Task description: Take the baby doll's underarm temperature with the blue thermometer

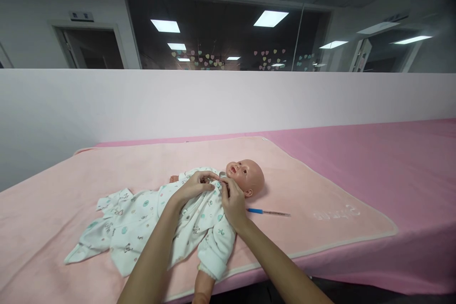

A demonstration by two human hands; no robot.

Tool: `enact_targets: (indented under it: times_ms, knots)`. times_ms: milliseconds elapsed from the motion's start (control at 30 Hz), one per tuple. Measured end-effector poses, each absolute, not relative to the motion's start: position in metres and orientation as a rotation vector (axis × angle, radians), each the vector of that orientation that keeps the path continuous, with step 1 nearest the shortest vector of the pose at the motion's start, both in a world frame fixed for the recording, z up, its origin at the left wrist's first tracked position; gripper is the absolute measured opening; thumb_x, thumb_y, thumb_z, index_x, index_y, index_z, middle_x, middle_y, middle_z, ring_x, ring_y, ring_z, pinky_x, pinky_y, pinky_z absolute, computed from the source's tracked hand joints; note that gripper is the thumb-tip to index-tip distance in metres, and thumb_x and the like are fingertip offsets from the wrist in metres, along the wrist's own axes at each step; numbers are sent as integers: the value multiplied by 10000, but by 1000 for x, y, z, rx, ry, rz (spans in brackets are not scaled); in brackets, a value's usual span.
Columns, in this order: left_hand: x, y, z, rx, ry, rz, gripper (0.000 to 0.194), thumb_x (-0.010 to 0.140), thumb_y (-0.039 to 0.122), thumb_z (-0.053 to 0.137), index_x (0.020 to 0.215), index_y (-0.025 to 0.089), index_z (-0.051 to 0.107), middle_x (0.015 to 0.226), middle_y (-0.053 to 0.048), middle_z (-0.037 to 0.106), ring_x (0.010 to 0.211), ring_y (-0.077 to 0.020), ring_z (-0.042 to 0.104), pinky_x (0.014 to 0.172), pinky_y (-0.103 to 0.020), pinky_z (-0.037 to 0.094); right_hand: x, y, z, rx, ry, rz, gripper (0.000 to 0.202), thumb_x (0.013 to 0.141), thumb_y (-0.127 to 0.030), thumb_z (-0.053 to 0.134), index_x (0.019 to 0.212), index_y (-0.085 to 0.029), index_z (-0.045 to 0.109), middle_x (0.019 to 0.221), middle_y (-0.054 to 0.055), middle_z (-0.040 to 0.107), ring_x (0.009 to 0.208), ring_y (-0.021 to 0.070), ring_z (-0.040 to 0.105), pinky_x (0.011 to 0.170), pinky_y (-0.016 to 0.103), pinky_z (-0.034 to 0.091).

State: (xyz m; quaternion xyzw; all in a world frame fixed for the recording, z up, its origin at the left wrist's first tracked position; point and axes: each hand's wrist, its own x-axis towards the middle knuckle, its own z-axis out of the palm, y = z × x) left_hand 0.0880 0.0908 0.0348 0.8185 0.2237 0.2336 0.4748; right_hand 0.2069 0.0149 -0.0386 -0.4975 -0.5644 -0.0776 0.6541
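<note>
A baby doll [251, 175] lies on its back with its head to the right, dressed in a white printed outfit [142, 213] whose legs spread out flat to the left. At the collar, just below the doll's chin, my left hand [197, 185] pinches the fabric with bent fingers. My right hand [233, 202] is closed on the other side of the neckline, its fingertips almost meeting those of my left hand. The doll's bare hand shows past the near sleeve [217, 244]. Fine details between the fingertips are hidden.
A blue-capped pen-like stick [269, 212] lies right of my right hand on a peach blanket [302, 190]. Under the blanket is a pink cover [420, 175], with its edge at the front right. A low white wall [228, 102] stands behind, below a large window.
</note>
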Motion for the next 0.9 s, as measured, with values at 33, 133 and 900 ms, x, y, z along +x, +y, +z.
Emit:
enact_targets:
  times_ms: [33, 133, 900]
  knots:
    - [88, 90, 35, 1996, 546, 571, 292, 619, 177, 560, 897, 154, 648, 593, 40, 451, 554, -90, 333, 543, -222, 281, 207, 14, -38, -1137, -1283, -172, 211, 869, -185, 376, 953, -185, 569, 862, 53, 639, 759, 152, 595, 697, 272, 472]
    - [88, 90, 36, 1987, 551, 567, 300, 606, 171, 555, 889, 157, 654, 601, 33, 475, 559, -95, 344, 546, -226, 284, 205, 13, -37, -1200, -1300, -185, 194, 821, -215, 451, 965, -178, 576, 761, 31, 613, 579, 129, 531, 606, 254, 455]
    - [88, 90, 36, 1967, 550, 571, 283, 618, 188, 587, 890, 149, 653, 596, 33, 464, 559, -92, 360, 541, -223, 285, 207, 15, -37, -1153, -1289, -186, 220, 889, -191, 371, 972, -195, 575, 909, 62, 635, 903, 168, 588, 804, 313, 473]
